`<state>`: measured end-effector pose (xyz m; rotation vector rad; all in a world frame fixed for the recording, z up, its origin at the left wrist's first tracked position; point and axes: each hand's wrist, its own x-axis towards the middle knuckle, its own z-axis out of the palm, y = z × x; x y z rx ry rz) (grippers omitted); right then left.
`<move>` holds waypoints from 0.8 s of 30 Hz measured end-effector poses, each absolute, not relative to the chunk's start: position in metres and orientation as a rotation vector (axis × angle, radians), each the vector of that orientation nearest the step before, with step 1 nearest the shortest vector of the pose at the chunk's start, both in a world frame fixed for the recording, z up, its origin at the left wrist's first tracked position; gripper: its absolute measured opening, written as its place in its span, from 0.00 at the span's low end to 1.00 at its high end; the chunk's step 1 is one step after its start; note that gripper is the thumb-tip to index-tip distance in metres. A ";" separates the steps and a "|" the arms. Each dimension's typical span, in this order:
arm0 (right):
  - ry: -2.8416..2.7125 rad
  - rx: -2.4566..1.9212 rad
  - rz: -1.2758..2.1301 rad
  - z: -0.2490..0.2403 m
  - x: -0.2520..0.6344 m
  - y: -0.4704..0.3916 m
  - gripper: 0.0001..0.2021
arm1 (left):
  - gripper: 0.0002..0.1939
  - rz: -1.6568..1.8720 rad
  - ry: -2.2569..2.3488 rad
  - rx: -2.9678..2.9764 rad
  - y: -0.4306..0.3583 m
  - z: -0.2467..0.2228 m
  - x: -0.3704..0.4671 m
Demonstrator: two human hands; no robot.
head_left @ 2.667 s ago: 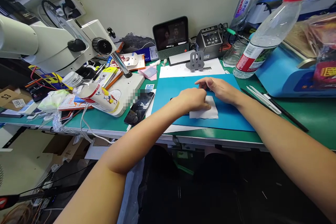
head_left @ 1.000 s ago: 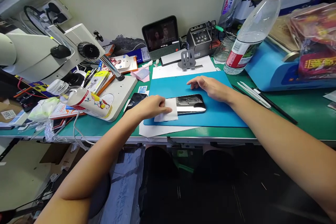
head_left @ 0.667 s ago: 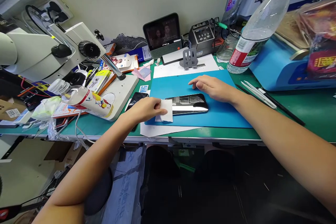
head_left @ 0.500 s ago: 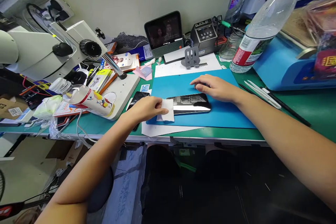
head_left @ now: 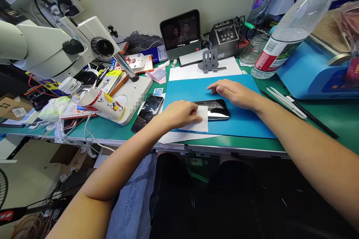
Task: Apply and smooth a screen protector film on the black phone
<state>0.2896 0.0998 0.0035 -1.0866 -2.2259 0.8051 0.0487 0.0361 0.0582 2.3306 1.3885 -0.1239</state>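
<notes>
A glossy black phone [head_left: 220, 111] lies flat on the blue mat [head_left: 185, 85], its left part hidden by my left hand [head_left: 182, 114]. Those fingers pinch a white wipe [head_left: 202, 123], which covers part of the phone's face. My right hand [head_left: 232, 92] hovers or rests just above the phone's far right edge, fingers loosely stretched and holding nothing; whether it touches the mat I cannot tell. A second dark phone [head_left: 148, 112] lies left of the mat, near my left forearm.
A microscope on a pale base [head_left: 141, 86] and a tilted bottle [head_left: 105, 104] stand at left. A smart display [head_left: 181, 31] and phone stand [head_left: 209, 61] are at the back. On the right are a red-capped water bottle [head_left: 280, 50], tweezers [head_left: 288, 102] and a blue machine [head_left: 303, 76].
My left hand has slid to the right along the phone with the wipe. The second phone shows more fully now. My right hand keeps nearly the same pose, and the view has shifted slightly.
</notes>
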 end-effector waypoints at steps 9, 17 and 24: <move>-2.224 -1.077 0.800 0.005 0.288 0.098 0.41 | 0.14 -0.151 1.250 2.358 0.045 0.057 0.103; -2.231 -1.071 0.795 0.006 0.291 0.096 0.42 | 0.16 -0.102 1.227 2.369 0.049 0.050 0.124; -2.245 -1.047 0.792 0.007 0.291 0.095 0.43 | 0.21 -0.127 1.276 2.382 0.046 0.054 0.082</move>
